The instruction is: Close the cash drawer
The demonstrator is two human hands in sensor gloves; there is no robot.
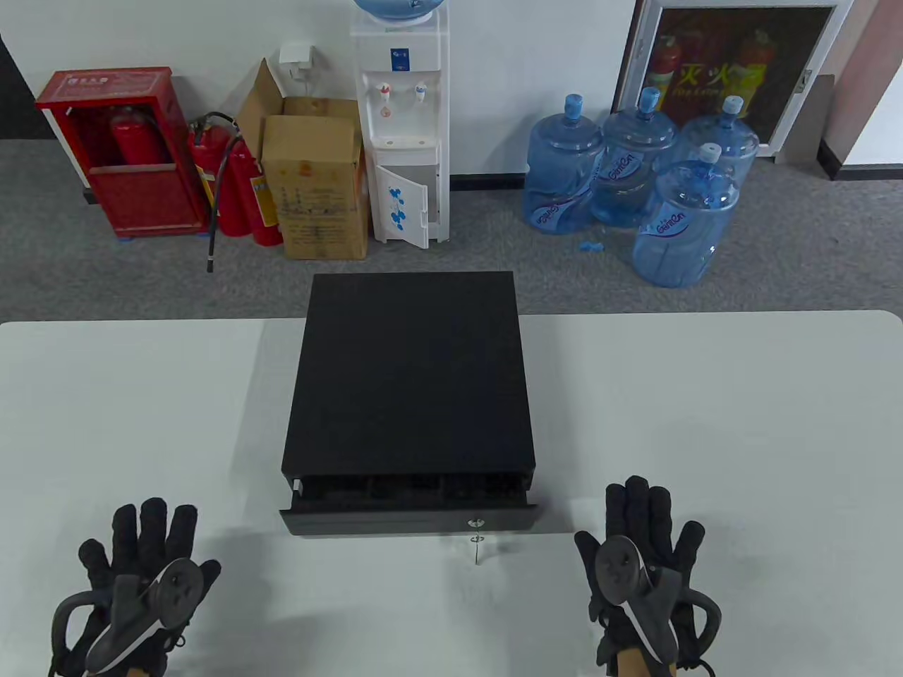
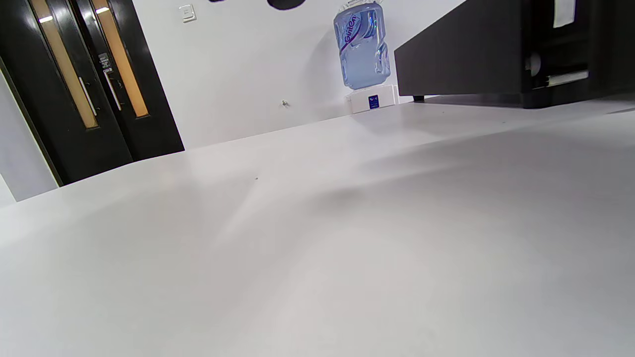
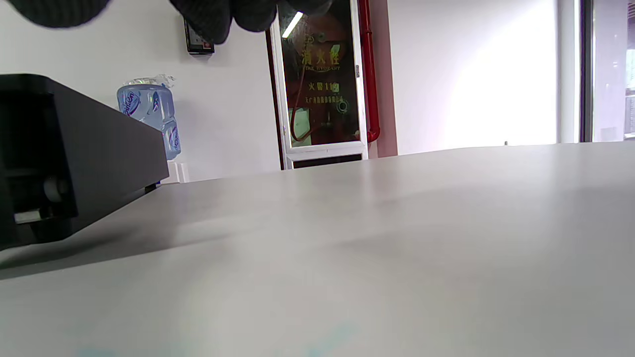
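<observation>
A black cash drawer box (image 1: 409, 374) sits in the middle of the white table (image 1: 705, 423). Its drawer (image 1: 409, 520) stands a little way out toward me, with a key (image 1: 477, 541) hanging in the front lock. My left hand (image 1: 141, 557) lies flat on the table, fingers spread, to the left of the drawer front. My right hand (image 1: 645, 536) lies flat with fingers spread to the right of it. Neither hand touches the drawer. The box's side shows in the left wrist view (image 2: 461, 59) and in the right wrist view (image 3: 99, 144).
Beyond the table's far edge stand a water dispenser (image 1: 402, 127), a cardboard box (image 1: 317, 183), red fire extinguishers (image 1: 240, 183) and several blue water jugs (image 1: 635, 176) on grey carpet. Bare table lies on both sides of the box.
</observation>
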